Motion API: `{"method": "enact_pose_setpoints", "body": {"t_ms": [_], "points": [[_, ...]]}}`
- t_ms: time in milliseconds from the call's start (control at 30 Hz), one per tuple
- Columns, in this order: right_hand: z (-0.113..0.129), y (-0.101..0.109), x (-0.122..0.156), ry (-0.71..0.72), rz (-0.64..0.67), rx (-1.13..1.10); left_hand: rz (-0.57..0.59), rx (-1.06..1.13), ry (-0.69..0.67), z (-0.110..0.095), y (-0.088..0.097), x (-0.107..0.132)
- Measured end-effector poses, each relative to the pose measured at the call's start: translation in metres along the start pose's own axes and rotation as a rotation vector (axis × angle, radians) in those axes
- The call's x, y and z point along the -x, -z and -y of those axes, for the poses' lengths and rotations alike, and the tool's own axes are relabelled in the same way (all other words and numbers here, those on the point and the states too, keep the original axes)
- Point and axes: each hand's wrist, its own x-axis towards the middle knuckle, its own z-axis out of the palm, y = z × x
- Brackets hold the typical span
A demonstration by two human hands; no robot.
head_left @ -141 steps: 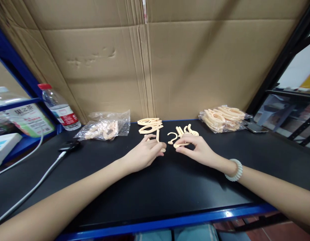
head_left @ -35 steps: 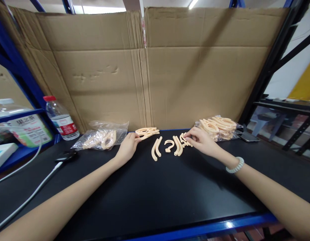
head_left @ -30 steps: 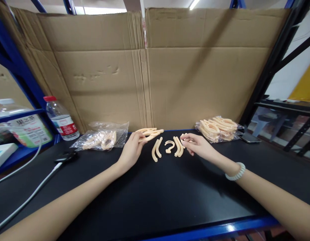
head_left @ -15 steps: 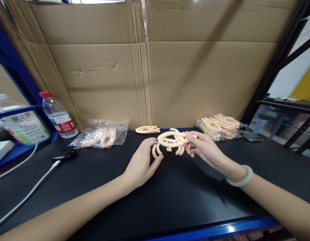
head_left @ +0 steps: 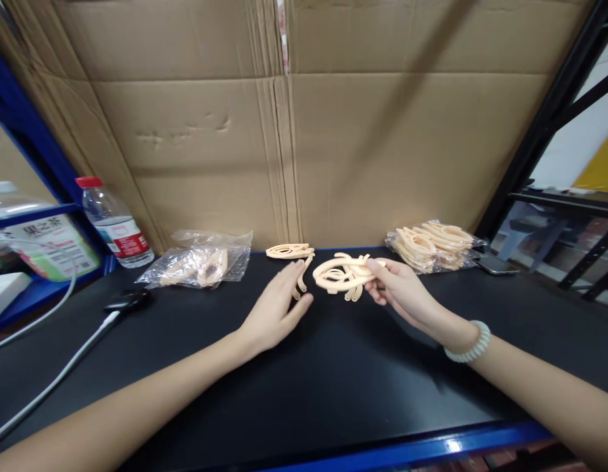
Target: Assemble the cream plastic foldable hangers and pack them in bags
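Observation:
My right hand (head_left: 402,288) pinches a beige oval frame (head_left: 326,283), which looks like part of a folding clothes hanger, raised above the black table. Behind and under it lie more beige curved pieces (head_left: 353,293), partly covered by the held frame. My left hand (head_left: 274,308) is open with its fingers stretched out, just left of the frame. Slim curved beige strips (head_left: 303,278) are right at its fingertips; whether they touch is hard to tell. Farther back rests a flat folded beige hanger (head_left: 289,250).
A clear bag with beige parts (head_left: 206,265) lies left, near a red-capped bottle (head_left: 120,226) and a black device with white cable (head_left: 127,300). To the right sit a fuller bag of beige hangers (head_left: 429,244) and a phone (head_left: 498,264). Cardboard (head_left: 186,164) stands behind the table.
My left hand has come away from the oval frame and shifted slightly left, its fingers straighter. The slim curved strips lie farther left. My right hand still holds the frame.

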Motion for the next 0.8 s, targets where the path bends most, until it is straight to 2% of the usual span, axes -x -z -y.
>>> {"method": "enact_pose_setpoints", "body": {"t_ms": [67,100,233,300,500,633,800], "points": [[-0.001,-0.008,0.005,-0.003,0.035,0.098,-0.177,0.121,0.031,-0.009,0.007,-0.002],[-0.001,-0.011,0.008,0.007,0.053,0.148,-0.198,0.184,0.049,-0.016,0.010,-0.002],[-0.001,-0.019,0.016,0.085,0.143,0.288,-0.005,0.346,0.087,-0.038,0.008,0.006],[-0.001,-0.020,0.018,0.104,0.196,0.306,0.033,0.360,0.095,-0.043,0.003,0.009],[0.000,-0.019,0.018,0.097,0.314,0.302,0.033,0.399,0.144,-0.037,0.004,0.008],[0.002,-0.016,0.014,0.079,0.305,0.344,-0.059,0.533,0.274,-0.031,0.005,0.008],[-0.001,-0.012,0.011,0.182,0.226,0.390,-0.123,0.654,0.338,-0.030,0.002,0.008]]}}
